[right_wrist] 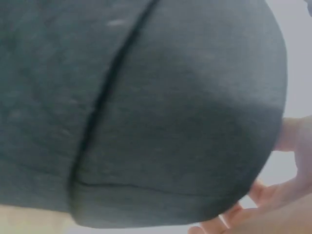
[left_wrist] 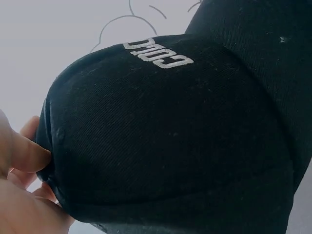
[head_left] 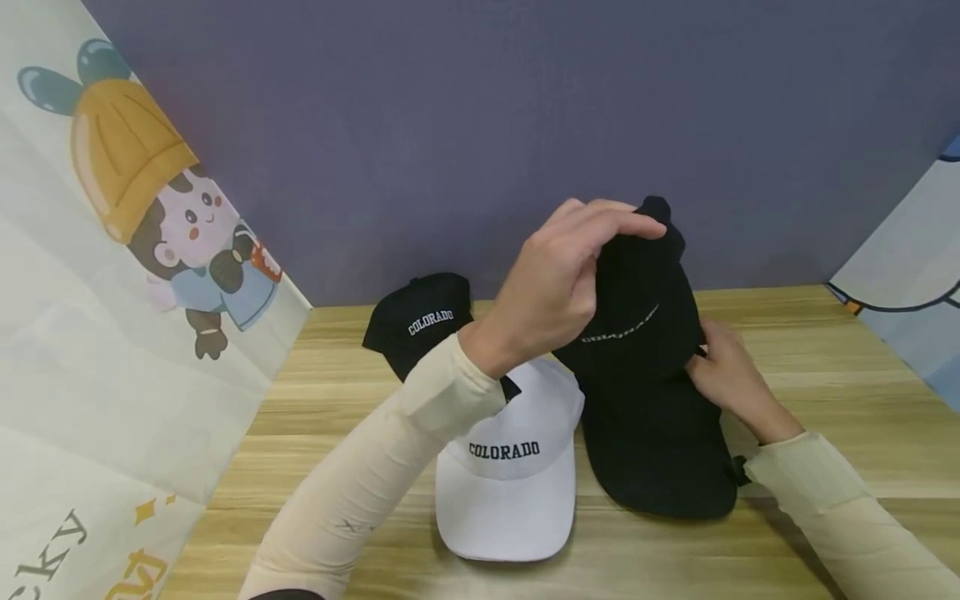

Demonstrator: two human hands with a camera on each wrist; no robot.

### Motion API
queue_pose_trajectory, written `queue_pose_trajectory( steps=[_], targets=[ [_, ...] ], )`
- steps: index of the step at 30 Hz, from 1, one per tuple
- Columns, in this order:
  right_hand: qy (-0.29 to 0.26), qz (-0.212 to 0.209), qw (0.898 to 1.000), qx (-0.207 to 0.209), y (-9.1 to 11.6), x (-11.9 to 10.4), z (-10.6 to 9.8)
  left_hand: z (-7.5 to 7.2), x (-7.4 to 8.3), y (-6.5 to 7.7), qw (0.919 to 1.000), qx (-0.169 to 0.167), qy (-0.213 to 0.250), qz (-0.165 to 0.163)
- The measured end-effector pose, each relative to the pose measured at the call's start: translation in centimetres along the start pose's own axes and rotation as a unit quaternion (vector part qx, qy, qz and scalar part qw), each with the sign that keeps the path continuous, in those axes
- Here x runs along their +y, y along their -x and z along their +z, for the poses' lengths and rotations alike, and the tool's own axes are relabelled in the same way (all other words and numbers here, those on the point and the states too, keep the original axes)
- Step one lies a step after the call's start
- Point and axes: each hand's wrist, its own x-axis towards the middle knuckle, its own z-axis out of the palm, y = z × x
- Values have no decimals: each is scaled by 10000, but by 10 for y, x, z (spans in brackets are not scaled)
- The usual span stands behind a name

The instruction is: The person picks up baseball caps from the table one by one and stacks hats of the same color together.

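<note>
A black baseball cap (head_left: 637, 275) with white COLORADO lettering is raised with its crown upward and its brim (head_left: 660, 467) toward the person. My left hand (head_left: 551, 271) is at the top of the crown, fingers reaching over it. In the left wrist view, its thumb (left_wrist: 31, 156) and fingers pinch the cap's folded edge. On the cap's right side, my right hand (head_left: 727, 371) grips the edge near a small opening. The right wrist view shows the dark cloth filling the picture, with fingers (right_wrist: 261, 192) partly hidden behind it.
A white cap (head_left: 506, 500) with dark COLORADO lettering lies on the wood-patterned table (head_left: 322, 392), left of the raised cap. Farther back, a second black cap (head_left: 423, 317) sits near the grey-blue back wall (head_left: 450, 150). A cartoon-printed panel (head_left: 112, 333) stands at the left.
</note>
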Motion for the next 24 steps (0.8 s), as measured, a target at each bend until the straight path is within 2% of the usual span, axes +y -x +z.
queue_pose_trajectory(
  steps=[7, 9, 11, 12, 14, 15, 17, 18, 20, 22, 23, 24],
  targets=[
    [-818, 640, 9945, 112, -6, -9, -24, 5, 8, -9, 9978, -347, 463, -317],
    [-1225, 672, 9900, 188, -7, -12, -30, 6, 12, -12, 9959, -511, 619, -407],
    [-1958, 474, 9791, 265, -11, -16, -37, 7, 16, -15, 9940, -648, 748, -455],
    [-2444, 312, 9689, 244, -12, -18, -40, 9, 18, -16, 9931, -706, 817, -469],
    [-3468, -98, 9379, 63, -14, -21, -48, 11, 20, -17, 9904, -882, 913, -549],
    [-3951, -287, 9182, -75, -15, -22, -51, 13, 20, -18, 9888, -985, 952, -592],
    [-4826, -681, 8723, -388, -17, -24, -57, 17, 20, -19, 9860, -1150, 1025, -646],
    [-5094, -819, 8552, -492, -17, -24, -60, 19, 20, -20, 9846, -1215, 1055, -677],
    [-5469, -1027, 8291, -548, -19, -24, -66, 22, 19, -21, 9829, -1275, 1128, -704],
    [-5916, -1188, 7953, -588, -23, -23, -70, 26, 18, -23, 9818, -1285, 1207, -707],
    [-6062, -1254, 7833, -562, -25, -21, -72, 28, 17, -24, 9813, -1280, 1256, -696],
    [-6137, -1313, 7767, -534, -26, -20, -73, 31, 15, -24, 9800, -1334, 1278, -736]
  ],
)
